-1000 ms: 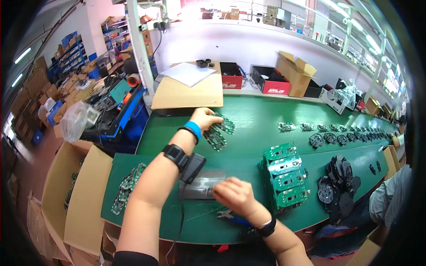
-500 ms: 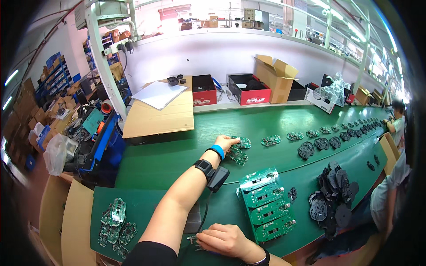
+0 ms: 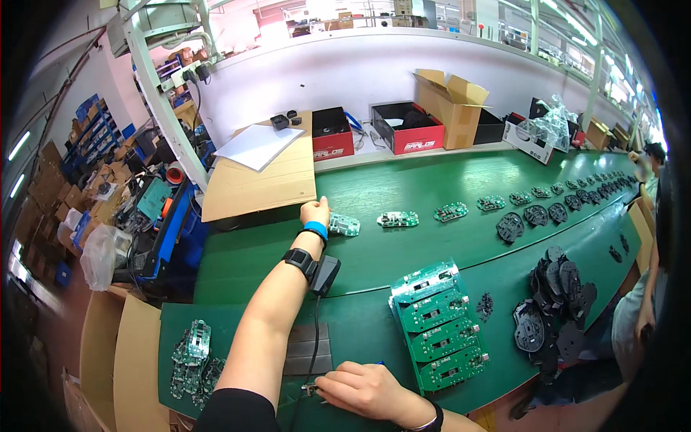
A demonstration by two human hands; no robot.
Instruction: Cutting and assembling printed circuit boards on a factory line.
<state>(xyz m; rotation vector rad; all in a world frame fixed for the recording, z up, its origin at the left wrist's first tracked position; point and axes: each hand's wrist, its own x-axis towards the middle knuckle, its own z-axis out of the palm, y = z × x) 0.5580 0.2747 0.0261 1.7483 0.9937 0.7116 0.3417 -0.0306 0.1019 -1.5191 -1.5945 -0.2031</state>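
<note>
At the left end of a row of boards on the green bench, my left hand (image 3: 315, 213) is closed at the edge of a green circuit board (image 3: 344, 225); its fingertips are partly hidden. Beside it lies another circuit board (image 3: 397, 219). Close to the near edge of the bench, my right hand (image 3: 366, 389) is pinched around a small piece with a metal-looking end (image 3: 309, 389), too small to name. A black cable (image 3: 317, 338) runs down toward it from a black box (image 3: 326, 275) at my left wrist. A panel of joined green boards (image 3: 443, 335) lies right of my right hand.
Loose circuit boards (image 3: 196, 349) are heaped at the near left. Black plastic shells (image 3: 554, 309) are piled at the right, and more shells (image 3: 510, 227) line the bench. Flat cardboard (image 3: 266, 191) and open boxes (image 3: 407, 133) stand at the back. A co-worker (image 3: 648, 169) is far right.
My left hand has moved left with a circuit board, bringing it to the left end of the row. The right hand has barely moved. The whole view has shifted slightly.
</note>
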